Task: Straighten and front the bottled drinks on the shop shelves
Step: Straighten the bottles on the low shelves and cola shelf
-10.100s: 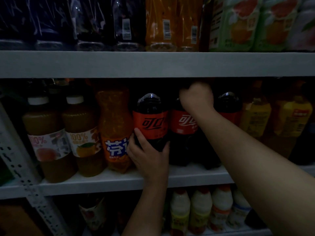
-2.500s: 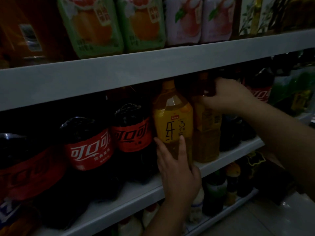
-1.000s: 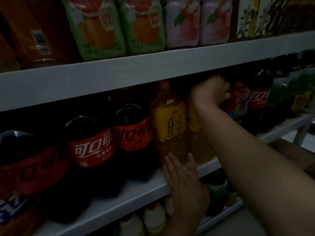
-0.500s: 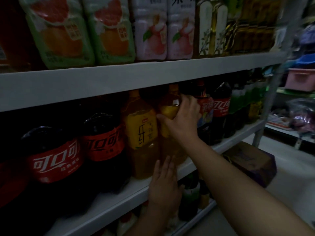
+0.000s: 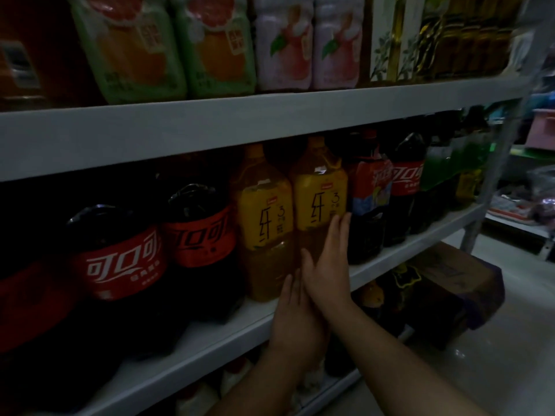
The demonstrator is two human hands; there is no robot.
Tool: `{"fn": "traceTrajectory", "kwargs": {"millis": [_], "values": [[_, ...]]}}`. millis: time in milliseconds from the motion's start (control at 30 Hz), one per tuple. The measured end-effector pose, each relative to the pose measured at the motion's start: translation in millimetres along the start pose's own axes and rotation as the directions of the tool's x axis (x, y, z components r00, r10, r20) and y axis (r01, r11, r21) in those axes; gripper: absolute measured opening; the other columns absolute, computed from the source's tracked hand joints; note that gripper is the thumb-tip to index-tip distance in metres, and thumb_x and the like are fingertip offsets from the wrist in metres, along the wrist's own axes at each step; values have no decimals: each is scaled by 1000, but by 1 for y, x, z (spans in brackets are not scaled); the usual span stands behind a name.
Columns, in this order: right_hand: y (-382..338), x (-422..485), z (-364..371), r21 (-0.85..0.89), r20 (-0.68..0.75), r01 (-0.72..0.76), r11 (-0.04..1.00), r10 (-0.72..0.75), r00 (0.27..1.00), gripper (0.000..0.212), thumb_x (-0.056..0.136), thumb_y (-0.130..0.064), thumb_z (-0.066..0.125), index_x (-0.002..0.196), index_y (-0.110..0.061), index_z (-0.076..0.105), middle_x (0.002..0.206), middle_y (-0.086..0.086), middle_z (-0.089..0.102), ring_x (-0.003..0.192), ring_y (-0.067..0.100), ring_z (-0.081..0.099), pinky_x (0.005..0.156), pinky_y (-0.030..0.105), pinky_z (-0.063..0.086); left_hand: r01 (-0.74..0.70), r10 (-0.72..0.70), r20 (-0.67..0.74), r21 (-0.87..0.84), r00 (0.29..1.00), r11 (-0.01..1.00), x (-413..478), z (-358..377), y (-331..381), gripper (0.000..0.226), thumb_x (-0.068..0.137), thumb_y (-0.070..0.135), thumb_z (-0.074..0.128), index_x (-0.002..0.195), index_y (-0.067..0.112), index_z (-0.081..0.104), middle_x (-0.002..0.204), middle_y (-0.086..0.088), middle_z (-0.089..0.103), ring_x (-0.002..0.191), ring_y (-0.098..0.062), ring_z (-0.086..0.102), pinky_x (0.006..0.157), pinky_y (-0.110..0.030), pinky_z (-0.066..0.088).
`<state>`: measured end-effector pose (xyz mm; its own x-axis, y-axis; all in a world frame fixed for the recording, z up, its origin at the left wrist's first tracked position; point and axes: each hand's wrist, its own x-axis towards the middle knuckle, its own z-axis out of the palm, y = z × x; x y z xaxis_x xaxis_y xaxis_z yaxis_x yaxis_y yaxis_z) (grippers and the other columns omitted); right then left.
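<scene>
Two yellow-labelled tea bottles stand side by side on the middle shelf (image 5: 210, 334), the left one (image 5: 264, 211) and the right one (image 5: 318, 193), both labels facing out. My right hand (image 5: 327, 265) lies on the lower body of the right tea bottle, thumb on its front and fingers along its right side. My left hand (image 5: 294, 325) sits just below, partly under the right hand, fingers flat against the shelf edge and the bottles' bases. Dark cola bottles (image 5: 120, 259) with red labels stand to the left.
A dark bottle with a red and blue label (image 5: 371, 187), another cola (image 5: 407, 178) and green bottles (image 5: 441, 169) fill the shelf to the right. Juice packs line the upper shelf (image 5: 270, 115). A cardboard box (image 5: 450, 283) sits on the floor by the shelf post (image 5: 498, 163).
My right hand has dropped from the right tea bottle's shoulder to its lower body. That bottle's label now faces out. My left hand has stayed near the shelf edge.
</scene>
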<state>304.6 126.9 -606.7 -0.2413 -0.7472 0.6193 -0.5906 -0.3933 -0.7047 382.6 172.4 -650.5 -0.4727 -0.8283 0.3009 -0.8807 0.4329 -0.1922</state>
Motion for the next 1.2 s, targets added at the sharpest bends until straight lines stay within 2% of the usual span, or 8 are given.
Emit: {"fn": "traceTrajectory", "kwargs": {"millis": [133, 233, 467, 600, 733, 867, 1067, 1200], "values": [[1, 5, -1, 30, 21, 7, 1000, -7, 1000, 85, 90, -20, 61, 151, -17, 2, 157, -10, -14, 138, -6, -5, 103, -1, 0, 9, -13, -38, -100, 999, 995, -5, -16, -10, 74, 86, 41, 44, 151, 15, 20, 157, -13, 19, 145, -28, 11, 116, -42, -12], [8, 9, -4, 43, 3, 46, 998, -46, 999, 86, 87, -18, 65, 151, -16, 7, 157, -6, -3, 139, -3, 2, 106, 2, 3, 35, -52, -82, -190, 995, 981, -20, -32, -21, 67, 69, 36, 58, 133, 15, 55, 142, -11, 48, 132, -26, 45, 113, -46, 26], [15, -8, -1, -59, -58, -130, 990, 126, 990, 102, 71, -40, 79, 149, -27, 13, 153, 0, 15, 135, 22, 28, 102, 39, 36, 117, -240, -278, -395, 930, 911, -38, -54, -45, 50, 62, 25, 68, 112, 17, 68, 127, -4, 61, 109, -18, 63, 86, -30, 54], [9, -7, -1, -185, -42, -210, 960, 206, 978, 107, 66, -55, 75, 145, -37, 5, 145, 1, 20, 120, 32, 45, 83, 46, 48, 254, -441, -189, -597, 877, 761, -50, -57, -21, 68, 62, 31, 70, 128, 23, 57, 151, 0, 37, 124, -10, 50, 92, -25, 50], [5, -2, -1, -207, -3, -211, 955, 215, 977, 109, 65, -57, 73, 145, -36, 2, 143, 0, 20, 117, 31, 47, 81, 43, 49, 389, -561, -27, -693, 828, 607, -52, -43, -10, 90, 81, 38, 54, 145, 37, -10, 145, 11, -39, 145, -7, 5, 106, -11, 16], [6, -9, -8, -193, 43, -197, 961, 209, 977, 101, 72, -43, 74, 148, -26, 9, 148, 4, 21, 122, 30, 44, 87, 43, 47, 437, -573, 66, -720, 817, 539, -48, -28, -14, 97, 87, 34, 55, 143, 26, -24, 137, 10, -41, 146, -10, -1, 109, -13, 12], [-73, 26, -26, -45, -106, 357, 933, -360, 927, 52, 87, -32, 54, 130, -2, 50, 131, 16, 49, 123, 25, 43, 103, 30, 32, 462, -535, 110, -666, 837, 586, -46, -18, -21, 100, 84, 38, 54, 147, 16, -21, 137, 1, -45, 146, -11, -2, 108, -10, 5], [-138, 85, -29, 3, 211, 152, 988, -149, 966, 41, 87, -47, 57, 110, -13, 58, 105, 4, 59, 101, 22, 55, 80, 28, 44, 493, -543, 130, -627, 830, 603, -45, -20, -26, 100, 84, 43, 54, 148, 18, -18, 152, -1, -32, 147, -13, 0, 111, -14, 5]]}}
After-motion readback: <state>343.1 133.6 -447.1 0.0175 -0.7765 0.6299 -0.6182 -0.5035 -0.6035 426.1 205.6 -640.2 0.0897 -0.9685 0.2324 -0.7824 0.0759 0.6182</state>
